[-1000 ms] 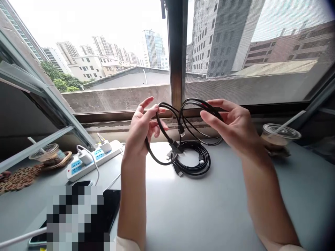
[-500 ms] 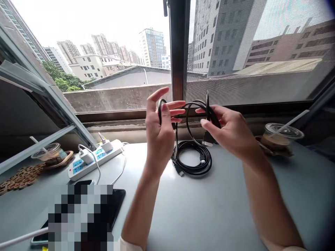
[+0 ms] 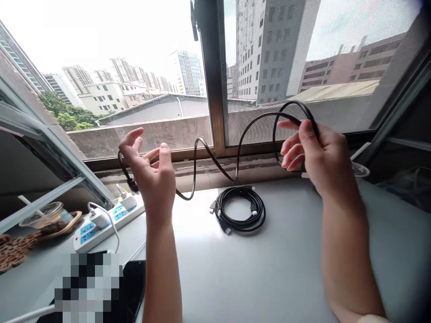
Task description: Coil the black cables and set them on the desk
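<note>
A black cable [image 3: 215,159] hangs in a wavy line between my two hands, above the table. My left hand [image 3: 151,172] holds one end with half-curled fingers. The cable runs behind this hand, and its plug [image 3: 133,185] dangles on the left side. Looped turns of the same cable are gripped between the thumb and fingers of my right hand [image 3: 325,154]. Below the hanging stretch, several black cables lie in a round coil [image 3: 240,227] on the table, with USB-type plugs sticking out around it.
On the left are a white power strip [image 3: 104,226] with chargers, a covered drink cup [image 3: 50,214] and a dark device [image 3: 134,282], partly pixelated. Another cup [image 3: 360,169] is half hidden behind my right hand. A window [image 3: 215,89] rises behind the table [image 3: 249,278].
My hands have moved apart, left and right, drawing out the cable between them. More plugs around the coil are now uncovered. The view has shifted slightly right.
</note>
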Tool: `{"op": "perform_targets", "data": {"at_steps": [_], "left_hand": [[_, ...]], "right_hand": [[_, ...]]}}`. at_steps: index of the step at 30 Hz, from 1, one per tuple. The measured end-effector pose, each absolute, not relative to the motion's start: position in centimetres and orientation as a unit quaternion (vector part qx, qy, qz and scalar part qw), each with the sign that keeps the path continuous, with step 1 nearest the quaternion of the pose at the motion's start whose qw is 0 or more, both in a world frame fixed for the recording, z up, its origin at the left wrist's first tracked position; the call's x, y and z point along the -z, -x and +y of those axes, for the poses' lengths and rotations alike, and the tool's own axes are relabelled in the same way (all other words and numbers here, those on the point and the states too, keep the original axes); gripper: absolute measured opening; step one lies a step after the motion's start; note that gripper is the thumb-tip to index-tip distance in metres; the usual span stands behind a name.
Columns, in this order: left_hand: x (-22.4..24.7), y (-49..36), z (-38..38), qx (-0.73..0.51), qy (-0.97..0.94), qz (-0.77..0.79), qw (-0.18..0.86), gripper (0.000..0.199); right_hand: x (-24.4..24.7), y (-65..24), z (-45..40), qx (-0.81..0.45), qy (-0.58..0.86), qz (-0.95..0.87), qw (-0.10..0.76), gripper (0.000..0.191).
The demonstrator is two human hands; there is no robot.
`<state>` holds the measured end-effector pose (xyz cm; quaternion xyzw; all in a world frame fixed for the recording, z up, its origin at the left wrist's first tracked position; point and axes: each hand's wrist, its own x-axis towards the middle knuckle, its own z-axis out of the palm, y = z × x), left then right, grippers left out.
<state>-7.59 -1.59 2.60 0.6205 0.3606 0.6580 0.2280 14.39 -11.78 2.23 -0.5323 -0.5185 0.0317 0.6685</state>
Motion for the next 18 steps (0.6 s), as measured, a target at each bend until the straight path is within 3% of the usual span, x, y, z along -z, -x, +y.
{"op": "perform_targets", "data": {"at_steps": [2, 7, 10, 13, 18], "left_hand": [[-2.5, 7.2, -2.1, -0.640, -0.622, 0.376, 0.249, 0.052], [-2.0, 4.8, -4.1, -0.473, -0.694, 0.253, 0.480, 0.079], [-2.3, 4.1, -5.1, -0.424, -0.669, 0.193, 0.579, 0.072], [-3.1, 4.6, -5.3, -0.443, -0.615, 0.195, 0.622, 0.056], [-3.6, 6.1, -4.4, -0.533, -0.623, 0.228, 0.525, 0.047]], "right_hand": [[-2.4, -13.8, -12.1, -0.024, 0.501, -0.541, 0.675, 0.044], [-2.1, -11.9, -12.8, -0.137, 0.410, -0.680, 0.593, 0.039], [-1.8, -11.6, -12.7, -0.153, 0.394, -0.728, 0.540, 0.042], [-1.8, -12.0, -12.3, -0.085, 0.456, -0.702, 0.541, 0.046], [-2.2, -13.1, -12.0, -0.052, 0.475, -0.638, 0.604, 0.041]]}}
